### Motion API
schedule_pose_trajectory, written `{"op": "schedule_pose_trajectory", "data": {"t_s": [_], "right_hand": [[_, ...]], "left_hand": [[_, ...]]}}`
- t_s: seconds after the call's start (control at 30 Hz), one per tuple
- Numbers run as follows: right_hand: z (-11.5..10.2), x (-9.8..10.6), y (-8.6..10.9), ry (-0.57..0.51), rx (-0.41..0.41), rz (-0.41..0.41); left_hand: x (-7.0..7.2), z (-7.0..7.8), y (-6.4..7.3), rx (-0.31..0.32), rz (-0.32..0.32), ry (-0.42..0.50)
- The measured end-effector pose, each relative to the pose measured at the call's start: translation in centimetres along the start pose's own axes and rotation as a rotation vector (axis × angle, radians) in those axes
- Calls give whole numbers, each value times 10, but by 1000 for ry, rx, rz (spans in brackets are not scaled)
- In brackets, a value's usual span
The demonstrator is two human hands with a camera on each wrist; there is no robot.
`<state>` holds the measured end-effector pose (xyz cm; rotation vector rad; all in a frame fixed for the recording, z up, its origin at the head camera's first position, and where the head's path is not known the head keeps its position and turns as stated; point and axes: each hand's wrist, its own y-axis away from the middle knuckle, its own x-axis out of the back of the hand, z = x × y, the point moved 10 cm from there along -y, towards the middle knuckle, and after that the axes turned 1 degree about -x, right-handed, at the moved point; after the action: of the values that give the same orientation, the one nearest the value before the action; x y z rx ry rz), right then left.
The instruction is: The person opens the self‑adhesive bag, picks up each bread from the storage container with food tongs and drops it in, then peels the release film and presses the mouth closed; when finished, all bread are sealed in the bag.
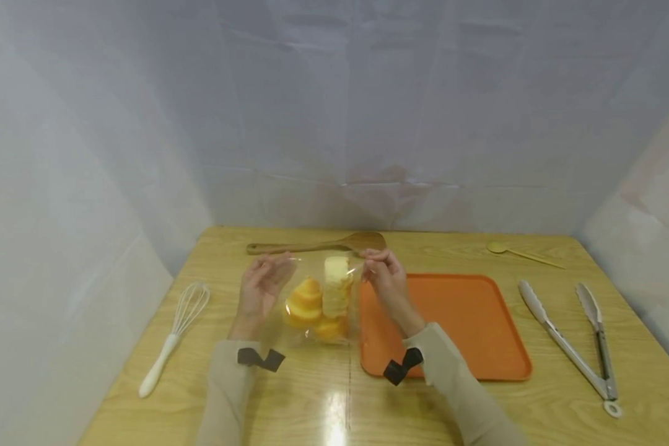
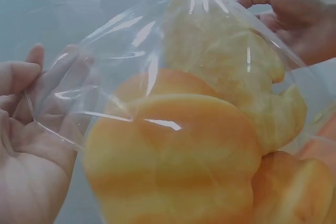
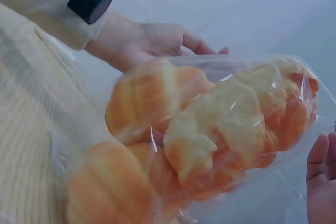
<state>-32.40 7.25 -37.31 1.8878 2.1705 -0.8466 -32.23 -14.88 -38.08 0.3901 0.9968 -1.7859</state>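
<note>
Between the two hands hangs a clear plastic bag (image 2: pixel 131 40) with several bread pieces inside. A rounded golden bread roll (image 2: pixel 173 150) fills the front of the left wrist view. Beside it stands a longer loaf with a pale topping (image 3: pixel 226 124), upright in the head view. Another roll (image 1: pixel 331 329) lies low in the bag. My left hand (image 1: pixel 261 288) holds the bag's upper left edge between thumb and fingers. At the upper right corner, my right hand (image 1: pixel 387 279) pinches the film with its fingertips.
An orange tray (image 1: pixel 451 325) lies right of the bag, partly under the right forearm. Metal tongs (image 1: pixel 577 353) rest spread at the far right, a yellow spoon (image 1: pixel 521 253) behind them. A wooden spatula (image 1: pixel 312 245) lies at the back; a white-handled whisk (image 1: pixel 170 347) is at left.
</note>
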Motion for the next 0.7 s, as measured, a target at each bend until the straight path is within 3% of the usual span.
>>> {"op": "schedule_pose_trajectory", "data": {"t_s": [0.27, 0.57, 0.7], "right_hand": [[-8, -12, 7, -45, 120, -103], [-5, -23, 13, -206, 111, -243], [-10, -30, 16, -168, 152, -353]], "left_hand": [[-3, 2, 0, -6, -36, -5], [-5, 0, 1, -6, -56, 48], [-6, -1, 1, -12, -86, 94]]}}
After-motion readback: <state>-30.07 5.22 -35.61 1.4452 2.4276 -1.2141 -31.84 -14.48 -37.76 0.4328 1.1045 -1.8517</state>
